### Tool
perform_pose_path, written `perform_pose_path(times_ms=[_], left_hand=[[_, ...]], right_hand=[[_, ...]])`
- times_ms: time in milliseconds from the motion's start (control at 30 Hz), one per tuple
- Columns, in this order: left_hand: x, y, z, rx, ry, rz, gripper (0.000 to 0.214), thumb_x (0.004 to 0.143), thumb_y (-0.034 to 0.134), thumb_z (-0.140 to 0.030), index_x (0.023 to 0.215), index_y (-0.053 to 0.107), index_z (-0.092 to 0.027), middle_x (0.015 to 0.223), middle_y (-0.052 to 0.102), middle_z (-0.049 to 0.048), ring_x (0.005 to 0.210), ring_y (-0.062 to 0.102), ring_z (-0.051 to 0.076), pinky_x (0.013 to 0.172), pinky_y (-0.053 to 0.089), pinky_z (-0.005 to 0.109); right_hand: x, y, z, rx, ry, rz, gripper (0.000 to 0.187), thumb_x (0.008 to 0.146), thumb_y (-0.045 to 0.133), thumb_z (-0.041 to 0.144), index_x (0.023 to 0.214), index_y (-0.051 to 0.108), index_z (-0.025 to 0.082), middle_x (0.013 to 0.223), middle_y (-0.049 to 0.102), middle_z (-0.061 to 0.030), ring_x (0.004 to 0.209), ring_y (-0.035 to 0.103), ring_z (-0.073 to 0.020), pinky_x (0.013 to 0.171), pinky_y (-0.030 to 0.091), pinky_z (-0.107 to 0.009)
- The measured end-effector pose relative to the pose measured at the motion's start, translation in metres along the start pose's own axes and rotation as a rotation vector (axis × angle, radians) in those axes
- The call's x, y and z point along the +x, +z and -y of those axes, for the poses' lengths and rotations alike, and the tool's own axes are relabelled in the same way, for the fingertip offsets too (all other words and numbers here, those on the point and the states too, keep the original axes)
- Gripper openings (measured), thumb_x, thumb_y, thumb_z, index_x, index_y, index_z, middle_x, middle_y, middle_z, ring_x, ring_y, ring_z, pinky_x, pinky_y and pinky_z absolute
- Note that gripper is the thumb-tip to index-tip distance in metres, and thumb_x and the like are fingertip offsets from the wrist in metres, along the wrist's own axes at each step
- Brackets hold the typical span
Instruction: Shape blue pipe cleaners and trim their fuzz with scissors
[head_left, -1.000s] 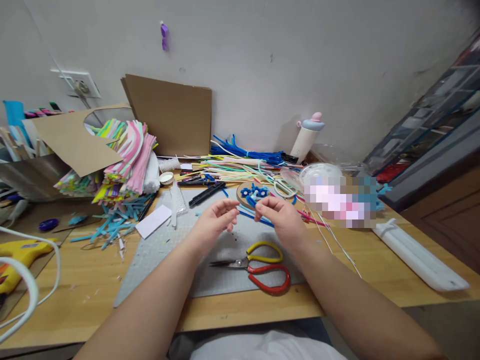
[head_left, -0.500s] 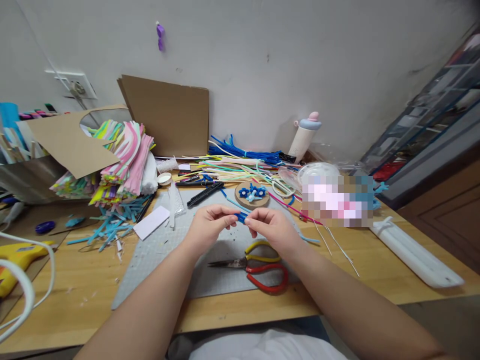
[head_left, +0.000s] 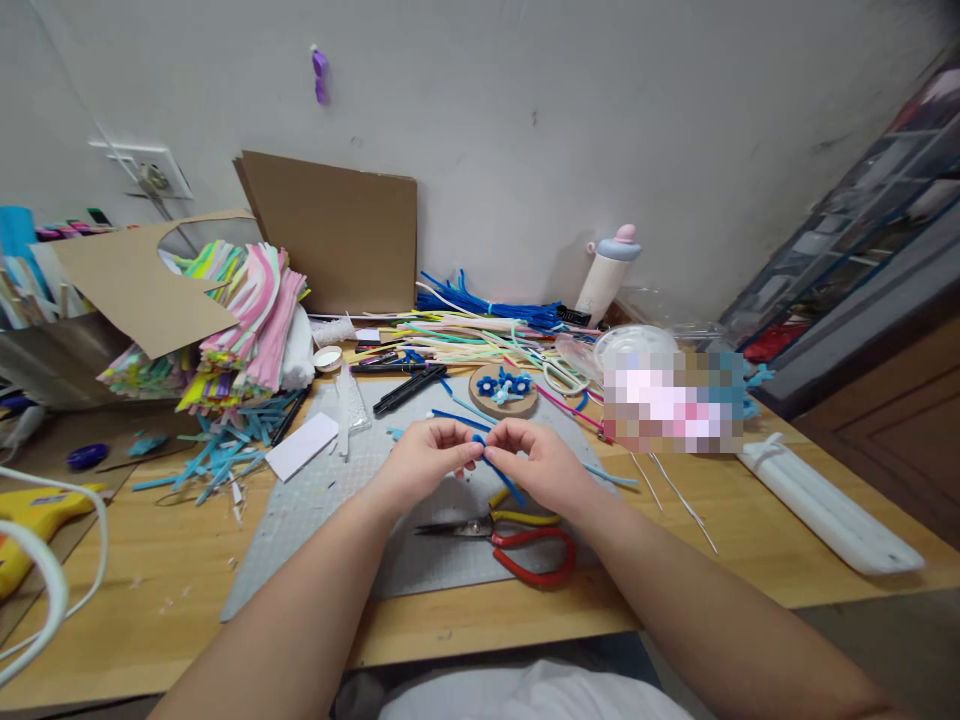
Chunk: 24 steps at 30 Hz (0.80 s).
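A dark blue pipe cleaner (head_left: 505,480) is pinched between the fingertips of both hands above the cutting mat (head_left: 300,540). My left hand (head_left: 431,455) grips it from the left, and my right hand (head_left: 534,455) from the right, their fingertips nearly meeting. One end slants down toward the scissors; another blue length shows behind the fingers, and the part in the grip is mostly hidden. Just below my hands lie scissors (head_left: 480,527) with one yellow and one red handle. Beyond them, a round cardboard disc (head_left: 502,406) carries small blue pipe-cleaner flowers (head_left: 507,384).
Bundles of pipe cleaners (head_left: 487,335) lie along the wall beside a white bottle (head_left: 607,270). Pastel bundles (head_left: 247,320) and light blue scraps (head_left: 225,450) sit left, near a yellow glue gun (head_left: 37,520). A white wrapped pack (head_left: 832,510) rests at right.
Both hands have drawn closer together and shifted their grip on the blue pipe cleaner. Longer blue ends now show behind and below the fingers. The scissors have stayed put.
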<state>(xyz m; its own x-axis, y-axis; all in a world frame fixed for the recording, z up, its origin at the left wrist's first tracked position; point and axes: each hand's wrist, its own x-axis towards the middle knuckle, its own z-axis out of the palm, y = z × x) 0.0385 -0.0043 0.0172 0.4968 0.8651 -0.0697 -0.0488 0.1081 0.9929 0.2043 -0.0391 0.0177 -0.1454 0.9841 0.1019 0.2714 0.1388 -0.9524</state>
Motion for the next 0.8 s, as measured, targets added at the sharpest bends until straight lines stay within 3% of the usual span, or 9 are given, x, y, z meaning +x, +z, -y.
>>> perform_pose_path(times_ms=[100,233,600,800], left_hand=[[0.002,0.002,0.005,-0.055,-0.018,0.022,0.028,0.063,0.074,-0.036,0.070,0.060,-0.013,0.059,0.059,-0.0010,0.052,0.049,0.008,0.055,0.040,0.023],[0.004,0.004,0.012,-0.158,-0.035,0.069,0.029,0.064,0.074,-0.037,0.074,0.060,-0.013,0.063,0.057,-0.0009,0.057,0.051,0.009,0.058,0.041,0.023],[0.003,0.004,0.014,-0.290,-0.031,0.190,0.023,0.069,0.072,-0.031,0.075,0.061,-0.012,0.069,0.061,0.0029,0.066,0.059,0.013,0.069,0.044,0.028],[0.005,0.006,0.018,-0.297,0.039,0.114,0.019,0.072,0.070,-0.030,0.076,0.058,-0.014,0.068,0.061,0.0005,0.063,0.058,0.012,0.069,0.044,0.028]], right_hand=[[0.002,0.000,-0.001,0.174,0.104,0.041,0.018,0.071,0.061,0.032,0.072,0.055,0.016,0.063,0.054,0.0029,0.057,0.047,-0.0094,0.056,0.038,-0.023],[0.003,0.003,-0.003,0.289,0.141,0.025,0.022,0.070,0.063,0.035,0.072,0.054,0.016,0.063,0.051,0.0042,0.054,0.045,-0.0076,0.054,0.037,-0.022],[0.002,0.005,-0.005,0.504,0.203,0.086,0.026,0.069,0.066,0.038,0.071,0.051,0.017,0.064,0.060,0.0020,0.057,0.055,-0.0098,0.060,0.044,-0.024],[0.002,0.003,-0.004,0.487,0.174,0.102,0.027,0.072,0.066,0.040,0.079,0.052,0.017,0.064,0.059,0.0030,0.053,0.055,-0.0091,0.055,0.043,-0.024]])
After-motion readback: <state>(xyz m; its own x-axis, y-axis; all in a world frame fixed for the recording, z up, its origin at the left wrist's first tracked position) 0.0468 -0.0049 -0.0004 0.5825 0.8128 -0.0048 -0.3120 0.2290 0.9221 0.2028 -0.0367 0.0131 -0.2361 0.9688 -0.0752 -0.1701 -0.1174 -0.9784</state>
